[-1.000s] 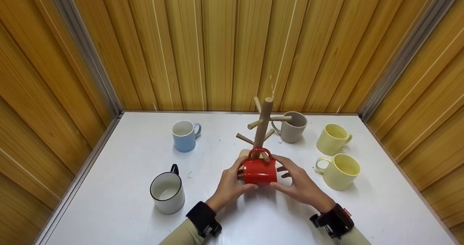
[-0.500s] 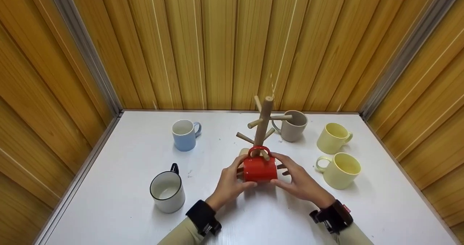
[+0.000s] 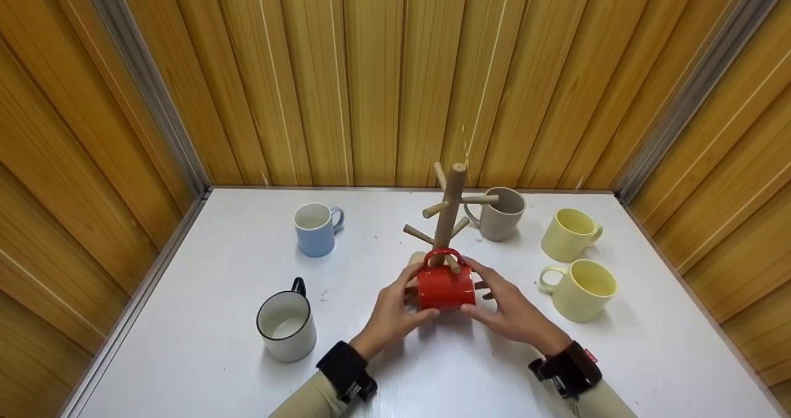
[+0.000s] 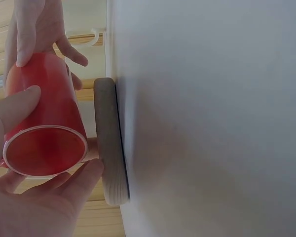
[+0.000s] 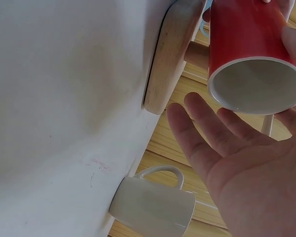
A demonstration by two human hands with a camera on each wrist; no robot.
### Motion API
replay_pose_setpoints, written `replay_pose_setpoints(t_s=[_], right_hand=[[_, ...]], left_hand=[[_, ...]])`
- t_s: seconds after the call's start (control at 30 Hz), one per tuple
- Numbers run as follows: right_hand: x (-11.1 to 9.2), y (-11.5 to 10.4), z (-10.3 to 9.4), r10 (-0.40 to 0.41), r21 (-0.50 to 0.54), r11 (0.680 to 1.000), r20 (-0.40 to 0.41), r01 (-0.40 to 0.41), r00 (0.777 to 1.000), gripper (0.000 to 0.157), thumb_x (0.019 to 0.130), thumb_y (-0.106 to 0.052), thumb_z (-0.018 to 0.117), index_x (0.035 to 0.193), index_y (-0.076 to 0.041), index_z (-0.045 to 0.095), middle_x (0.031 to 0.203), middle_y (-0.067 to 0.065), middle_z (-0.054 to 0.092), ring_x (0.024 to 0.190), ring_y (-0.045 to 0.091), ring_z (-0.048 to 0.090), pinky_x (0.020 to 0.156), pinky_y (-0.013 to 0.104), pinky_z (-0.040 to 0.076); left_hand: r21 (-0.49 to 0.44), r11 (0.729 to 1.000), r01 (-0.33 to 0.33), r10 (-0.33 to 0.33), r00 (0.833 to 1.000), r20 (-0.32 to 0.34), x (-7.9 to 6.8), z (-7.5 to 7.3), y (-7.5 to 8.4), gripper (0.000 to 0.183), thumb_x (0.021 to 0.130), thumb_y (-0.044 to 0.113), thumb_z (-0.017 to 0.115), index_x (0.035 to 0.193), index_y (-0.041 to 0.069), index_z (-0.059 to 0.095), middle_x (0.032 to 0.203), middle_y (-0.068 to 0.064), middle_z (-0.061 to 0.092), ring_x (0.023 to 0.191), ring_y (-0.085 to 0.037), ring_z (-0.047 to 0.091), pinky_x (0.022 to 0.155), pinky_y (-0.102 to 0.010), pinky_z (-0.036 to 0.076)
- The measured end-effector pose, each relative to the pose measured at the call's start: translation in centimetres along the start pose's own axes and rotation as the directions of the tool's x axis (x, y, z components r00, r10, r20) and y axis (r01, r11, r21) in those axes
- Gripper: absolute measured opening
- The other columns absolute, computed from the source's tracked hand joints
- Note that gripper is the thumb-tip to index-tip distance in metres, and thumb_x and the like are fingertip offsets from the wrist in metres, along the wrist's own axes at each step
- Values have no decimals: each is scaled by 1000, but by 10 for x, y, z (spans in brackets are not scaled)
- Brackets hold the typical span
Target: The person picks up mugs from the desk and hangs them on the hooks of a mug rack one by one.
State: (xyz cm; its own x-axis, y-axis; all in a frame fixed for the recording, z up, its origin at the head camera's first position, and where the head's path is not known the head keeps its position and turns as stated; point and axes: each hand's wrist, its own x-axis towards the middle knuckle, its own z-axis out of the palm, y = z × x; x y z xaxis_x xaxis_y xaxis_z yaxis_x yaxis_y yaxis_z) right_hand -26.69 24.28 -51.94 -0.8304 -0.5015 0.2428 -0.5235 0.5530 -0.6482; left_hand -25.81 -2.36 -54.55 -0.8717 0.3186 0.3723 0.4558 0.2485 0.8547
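In the head view a red mug (image 3: 445, 287) lies on its side in front of a wooden mug tree (image 3: 450, 211), its handle loop upward around a low peg (image 3: 454, 264). My left hand (image 3: 395, 310) grips the mug's left end, thumb in front and fingers behind. At the other end my right hand (image 3: 510, 310) holds it between thumb and index finger, the other fingers spread. The right wrist view shows the mug's pale inside (image 5: 259, 86) facing right. Its red base (image 4: 45, 150) faces the left wrist camera, above the tree's wooden foot (image 4: 111, 143).
A blue mug (image 3: 315, 231) and a white mug with a black rim (image 3: 287, 328) stand at left. Behind the tree on the right is a grey-beige mug (image 3: 499, 217). Two yellow mugs (image 3: 563, 238) stand farther right. Wood-patterned walls (image 3: 371, 84) enclose the white table (image 3: 204, 282).
The red mug's lower side has risen slightly since the first frame. Both hands keep their hold, and the other mugs stay where they were.
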Motion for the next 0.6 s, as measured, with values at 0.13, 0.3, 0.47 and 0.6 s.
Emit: replay_pose_setpoints(t_s=[0.13,0.3,0.47,0.6], right_hand=[[1,0,0,5,-3,1000,-6,-5,1000,85,94,-38,76,163,-32,26,155,9,47,113,30,65,92,54,57],[1,0,1,8,-4,1000,-5,-8,1000,87,94,-38,76,163,-32,25,156,9,45,113,30,64,93,54,56],[1,1,1,10,2,1000,-3,-10,1000,89,93,-36,77,164,-31,23,157,10,45,112,28,64,93,52,57],[2,2,1,13,2,1000,-4,-13,1000,91,92,-37,78,164,-33,22,157,8,45,112,27,64,92,51,57]], left_hand=[[-3,1000,10,-10,1000,8,0,-1,1,84,83,13,87,154,15,41,138,-12,64,112,-24,70,97,-43,56],[-7,1000,18,-18,1000,6,0,-2,1,83,84,13,87,153,16,41,141,-14,61,112,-25,70,97,-45,56],[-7,1000,24,-24,1000,6,-2,-2,1,81,85,15,86,153,18,42,144,-14,59,113,-25,70,98,-46,55],[-7,1000,20,-20,1000,7,-2,-3,1,80,86,16,85,153,18,42,145,-13,59,113,-25,70,99,-47,55]])
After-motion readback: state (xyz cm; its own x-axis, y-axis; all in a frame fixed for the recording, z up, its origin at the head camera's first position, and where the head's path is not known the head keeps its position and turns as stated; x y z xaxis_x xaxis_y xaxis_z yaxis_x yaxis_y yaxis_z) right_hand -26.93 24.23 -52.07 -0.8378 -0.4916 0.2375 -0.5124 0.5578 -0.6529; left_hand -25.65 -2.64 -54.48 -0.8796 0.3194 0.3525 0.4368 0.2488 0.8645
